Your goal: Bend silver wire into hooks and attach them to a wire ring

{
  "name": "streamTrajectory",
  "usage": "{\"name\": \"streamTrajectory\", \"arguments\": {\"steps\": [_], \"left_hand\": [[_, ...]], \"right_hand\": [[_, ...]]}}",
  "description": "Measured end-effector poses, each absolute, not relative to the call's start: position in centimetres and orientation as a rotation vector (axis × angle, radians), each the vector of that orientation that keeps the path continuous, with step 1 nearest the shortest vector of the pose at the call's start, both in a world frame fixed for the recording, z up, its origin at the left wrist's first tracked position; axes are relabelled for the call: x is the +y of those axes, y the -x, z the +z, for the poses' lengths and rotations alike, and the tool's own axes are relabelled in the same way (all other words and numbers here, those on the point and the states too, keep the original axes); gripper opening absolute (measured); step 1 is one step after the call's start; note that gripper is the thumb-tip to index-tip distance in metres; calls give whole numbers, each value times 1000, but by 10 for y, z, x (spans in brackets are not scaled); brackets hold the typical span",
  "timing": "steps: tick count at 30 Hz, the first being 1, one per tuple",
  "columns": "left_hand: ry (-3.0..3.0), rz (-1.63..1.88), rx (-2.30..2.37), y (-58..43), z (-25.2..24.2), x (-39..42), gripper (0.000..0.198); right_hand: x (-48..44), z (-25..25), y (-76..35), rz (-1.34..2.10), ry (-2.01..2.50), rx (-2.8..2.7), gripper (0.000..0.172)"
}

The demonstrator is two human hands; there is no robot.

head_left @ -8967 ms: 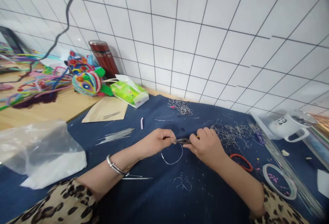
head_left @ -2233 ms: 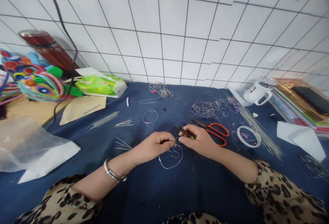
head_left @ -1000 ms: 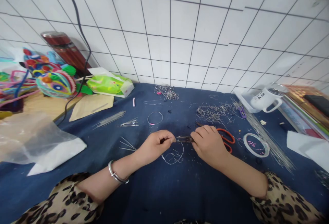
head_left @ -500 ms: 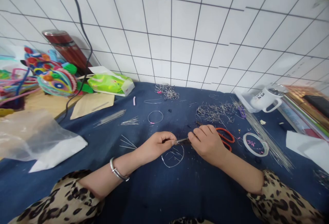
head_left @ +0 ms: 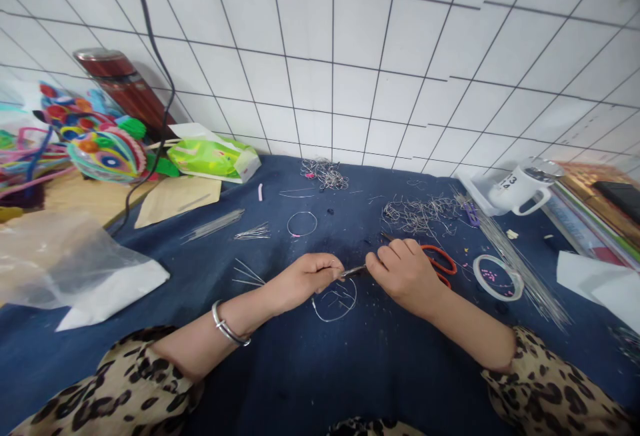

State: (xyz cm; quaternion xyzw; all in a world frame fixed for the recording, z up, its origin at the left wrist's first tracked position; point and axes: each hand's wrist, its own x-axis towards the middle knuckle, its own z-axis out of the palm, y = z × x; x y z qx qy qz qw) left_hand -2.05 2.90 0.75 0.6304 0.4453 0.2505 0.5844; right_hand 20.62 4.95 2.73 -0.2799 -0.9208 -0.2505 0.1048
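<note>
My right hand (head_left: 404, 275) is closed round a pair of pliers (head_left: 356, 269), whose metal jaws reach left to my left fingertips. Thumb and forefinger of my left hand (head_left: 315, 277) pinch a thin wire at the tip of the jaws; most of that wire is hidden by the fingers. Just below the pliers a wire ring (head_left: 334, 319) lies on the dark blue cloth (head_left: 300, 383), with short wire bits inside it. Beyond my hands rests another wire ring (head_left: 302, 214) with a pink bit on it. Orange-handled scissors (head_left: 441, 249) lie partly behind my right hand.
Tangled wire (head_left: 417, 215) and a white ring-shaped dish (head_left: 498, 279) with pink beads are at right, beside long straight wires (head_left: 530, 283). A white mug (head_left: 523, 189) stands behind. Bundles of cut wire (head_left: 215, 225), a plastic bag (head_left: 70, 263) and a red flask (head_left: 123, 89) are at left.
Both hands stay nearly in place with the pliers at the left fingertips. The view has shifted slightly, and the pliers' visible part is tilted a little more.
</note>
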Motion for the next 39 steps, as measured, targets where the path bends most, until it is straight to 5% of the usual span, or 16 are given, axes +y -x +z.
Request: {"name": "streamTrajectory", "arguments": {"steps": [39], "left_hand": [[-1431, 572, 1003, 17, 9, 32, 16]], "right_hand": [[52, 9, -202, -490, 1011, -2736, 17]]}}
